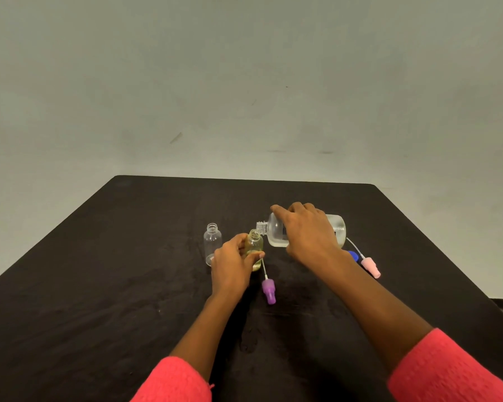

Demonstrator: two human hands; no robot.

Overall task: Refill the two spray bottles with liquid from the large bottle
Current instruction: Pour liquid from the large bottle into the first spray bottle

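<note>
Far left on the black table (99,285): one clear spray bottle (212,243) stands upright, uncapped and apparently empty. It is not yet filled.

Next right: my left hand (231,265) grips the second spray bottle (256,245), fingers and thumb curled round its lower body to keep it upright on the table. It holds yellowish liquid to roughly the shoulder, so I judge this fill nearly done.

Just in front of it: a purple spray head (268,290) with its dip tube lies on the table, not refitted.

Right of centre: my right hand (308,232) grasps the large bottle (275,233) from above. It is tipped almost horizontal, with its open neck just over the second bottle's mouth. Some liquid remains inside.

Far right: a blue cap (353,255) and a pink spray head (370,265) lie on the table.

Outstanding, in my judgement: finish this pour, fill the empty bottle, refit both spray heads.
</note>
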